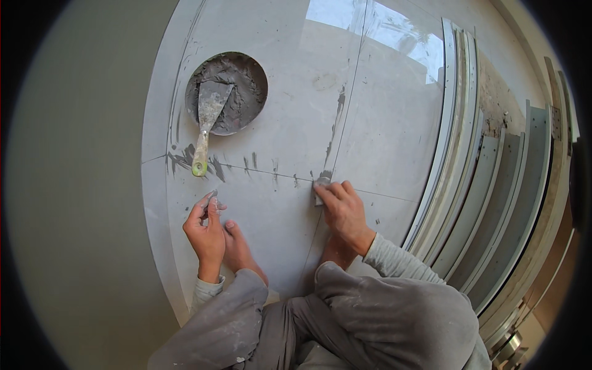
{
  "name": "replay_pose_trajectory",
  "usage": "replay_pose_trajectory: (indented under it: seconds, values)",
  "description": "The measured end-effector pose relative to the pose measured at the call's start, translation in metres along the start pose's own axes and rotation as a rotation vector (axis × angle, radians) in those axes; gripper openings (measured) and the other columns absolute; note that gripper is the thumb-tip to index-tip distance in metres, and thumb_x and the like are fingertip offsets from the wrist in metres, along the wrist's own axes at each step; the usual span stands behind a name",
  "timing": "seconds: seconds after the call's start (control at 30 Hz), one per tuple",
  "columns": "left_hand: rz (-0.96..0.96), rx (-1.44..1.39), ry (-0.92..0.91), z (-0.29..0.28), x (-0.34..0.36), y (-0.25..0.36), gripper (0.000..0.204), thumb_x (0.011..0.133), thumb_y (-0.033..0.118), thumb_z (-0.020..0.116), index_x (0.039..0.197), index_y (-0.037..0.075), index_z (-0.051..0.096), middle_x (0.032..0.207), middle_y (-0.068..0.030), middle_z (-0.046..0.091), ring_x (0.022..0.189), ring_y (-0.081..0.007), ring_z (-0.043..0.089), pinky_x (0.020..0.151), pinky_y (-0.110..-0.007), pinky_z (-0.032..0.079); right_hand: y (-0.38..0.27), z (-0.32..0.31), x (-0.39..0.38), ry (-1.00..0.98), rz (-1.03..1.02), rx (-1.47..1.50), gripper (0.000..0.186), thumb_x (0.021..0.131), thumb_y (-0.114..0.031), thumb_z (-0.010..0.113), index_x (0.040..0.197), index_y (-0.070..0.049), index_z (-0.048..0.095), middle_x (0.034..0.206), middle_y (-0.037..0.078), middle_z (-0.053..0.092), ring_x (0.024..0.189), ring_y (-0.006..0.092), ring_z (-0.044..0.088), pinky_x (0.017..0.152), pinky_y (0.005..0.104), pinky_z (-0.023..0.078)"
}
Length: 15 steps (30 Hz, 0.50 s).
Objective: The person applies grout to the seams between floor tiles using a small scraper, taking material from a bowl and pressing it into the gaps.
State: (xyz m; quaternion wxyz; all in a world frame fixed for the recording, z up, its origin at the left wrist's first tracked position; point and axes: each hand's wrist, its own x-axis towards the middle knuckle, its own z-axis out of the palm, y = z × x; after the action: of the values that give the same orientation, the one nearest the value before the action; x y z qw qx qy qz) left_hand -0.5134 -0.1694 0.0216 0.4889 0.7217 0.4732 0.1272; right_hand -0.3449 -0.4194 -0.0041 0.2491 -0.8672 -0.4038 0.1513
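Observation:
My right hand grips a small flat grey scraper, pressed to the floor where two tile joints cross. Dark grey paste is smeared beside it along the joints. Raised a little over the tiles, my left hand is closed in a pinch, with what looks like a dab of grey paste at the fingertips. Beyond it stands a round bowl of thick grey grout. A putty knife rests across the rim, its blade on the grout and its pale, green-ended handle hanging outside, toward me.
Long metal profiles lie stacked along the right side. A plain grey-green surface borders the tiles on the left. My bare feet are on the light tiles between my hands and knees. Light reflects off the far tiles.

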Motion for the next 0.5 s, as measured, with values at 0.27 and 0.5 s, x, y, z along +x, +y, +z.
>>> replay_pose_trajectory:
  seconds: [0.27, 0.5]
  values:
    - [-0.019, 0.008, 0.015, -0.004, -0.001, -0.002, 0.023, 0.103, 0.012, 0.064, 0.116, -0.005, 0.071, 0.083, -0.0087, 0.074, 0.075, -0.0095, 0.066, 0.065, -0.025, 0.048, 0.002, 0.006, 0.018, 0.198, 0.171, 0.001, 0.044, 0.07, 0.004, 0.068, 0.114, -0.006, 0.07, 0.094, 0.009, 0.064, 0.086, 0.0299, 0.058, 0.075, 0.0388, 0.051]
    - [-0.021, -0.004, 0.01, -0.005, -0.002, 0.0, 0.023, 0.102, 0.012, 0.064, 0.116, -0.005, 0.072, 0.084, -0.0085, 0.074, 0.075, -0.0102, 0.067, 0.064, -0.025, 0.048, -0.024, 0.017, 0.017, 0.208, 0.072, 0.165, 0.043, 0.073, 0.005, 0.066, 0.114, -0.007, 0.071, 0.092, 0.008, 0.063, 0.084, 0.029, 0.058, 0.075, 0.0386, 0.051]
